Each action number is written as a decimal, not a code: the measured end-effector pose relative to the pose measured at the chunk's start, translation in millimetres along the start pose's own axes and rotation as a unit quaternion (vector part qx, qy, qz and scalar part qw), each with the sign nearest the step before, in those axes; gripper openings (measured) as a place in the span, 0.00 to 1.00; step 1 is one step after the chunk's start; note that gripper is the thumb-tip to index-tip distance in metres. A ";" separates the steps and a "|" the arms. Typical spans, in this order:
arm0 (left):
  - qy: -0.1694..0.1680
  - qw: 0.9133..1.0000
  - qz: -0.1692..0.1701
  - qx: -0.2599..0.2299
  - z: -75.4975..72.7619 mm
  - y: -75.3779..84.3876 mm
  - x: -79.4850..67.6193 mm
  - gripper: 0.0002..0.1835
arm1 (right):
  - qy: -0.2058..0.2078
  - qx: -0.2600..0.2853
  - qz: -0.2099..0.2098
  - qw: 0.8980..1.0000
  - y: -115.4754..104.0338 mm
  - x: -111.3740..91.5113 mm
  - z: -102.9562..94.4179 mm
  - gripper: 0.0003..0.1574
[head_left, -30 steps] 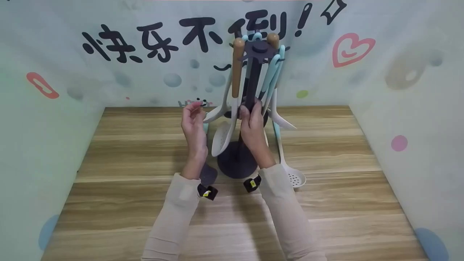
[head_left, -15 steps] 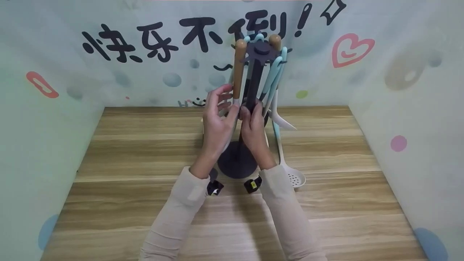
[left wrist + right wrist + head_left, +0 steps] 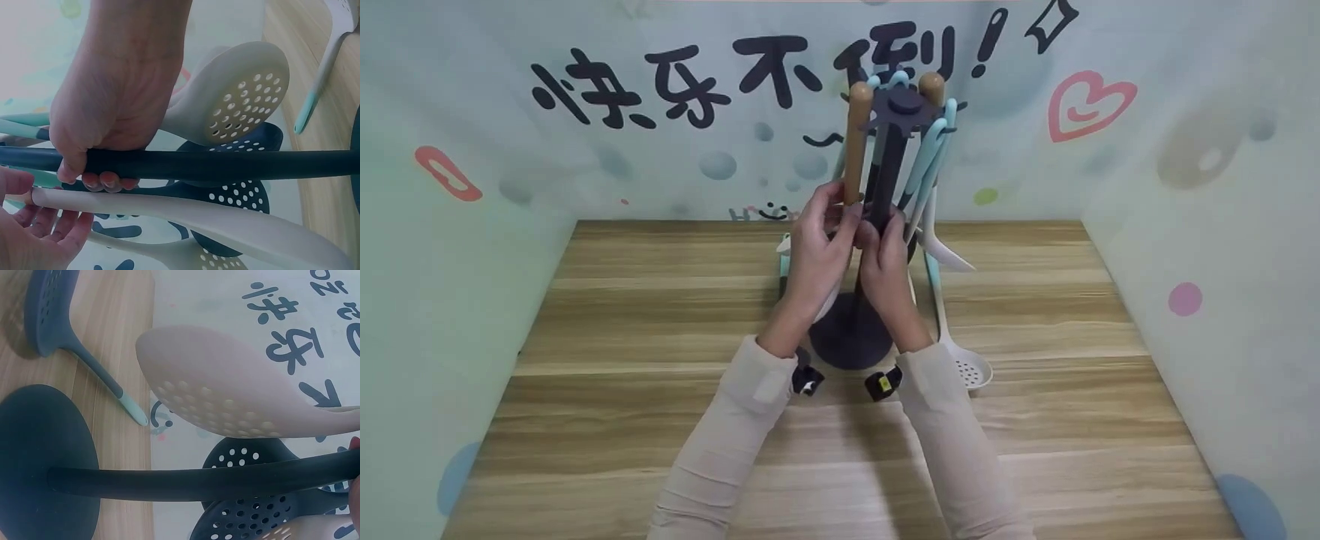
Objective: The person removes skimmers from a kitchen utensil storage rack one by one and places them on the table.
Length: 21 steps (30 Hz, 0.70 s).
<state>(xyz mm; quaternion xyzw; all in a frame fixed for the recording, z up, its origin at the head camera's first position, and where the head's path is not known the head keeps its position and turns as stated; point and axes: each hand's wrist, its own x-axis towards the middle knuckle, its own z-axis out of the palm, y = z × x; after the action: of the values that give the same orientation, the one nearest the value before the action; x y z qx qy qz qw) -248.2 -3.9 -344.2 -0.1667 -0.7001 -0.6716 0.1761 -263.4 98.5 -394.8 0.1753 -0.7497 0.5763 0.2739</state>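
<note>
A dark utensil stand rises from a round base, with several utensils hanging from its top ring. My right hand grips the dark pole about halfway up. Hanging at the stand's left is a skimmer with a wooden handle and a pale perforated head. My left hand pinches this skimmer just below the wood, thumb in front and fingers behind, as the left wrist view shows on its pale shaft. From above, the left hand hides most of the skimmer's head.
A white skimmer with a mint handle lies on the wooden table at the right. Another, dark blue, lies left of the round base. Mint-handled utensils hang at the stand's right side. Printed cloth walls surround the table.
My left hand has come in from the left, where it was raised beside the stand, and taken hold of the wooden-handled skimmer. The stand's top shifted slightly right; my right hand kept its grip.
</note>
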 end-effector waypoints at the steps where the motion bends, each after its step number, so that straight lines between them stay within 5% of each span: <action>1: 0.003 1.000 0.000 -0.001 -0.1 -0.7 -0.1 0.16 | 0.000 0.003 0.001 1.000 -0.1 0.1 0.1 0.17; 12: 0.015 1.000 0.008 0.006 -4.2 -3.4 -3.6 0.14 | -0.006 0.001 0.016 1.000 -1.3 0.6 -0.5 0.16; 21: -0.005 0.994 -0.012 -0.110 -2.3 -3.4 -4.5 0.13 | -0.003 -0.015 0.011 1.000 -1.5 0.1 -0.5 0.16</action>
<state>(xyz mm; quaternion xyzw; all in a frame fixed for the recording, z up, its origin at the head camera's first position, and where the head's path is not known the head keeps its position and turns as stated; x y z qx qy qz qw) -245.8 -6.4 -349.2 -0.1798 -0.6252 -0.7455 0.1451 -262.5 98.6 -393.5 0.1649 -0.7610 0.5674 0.2677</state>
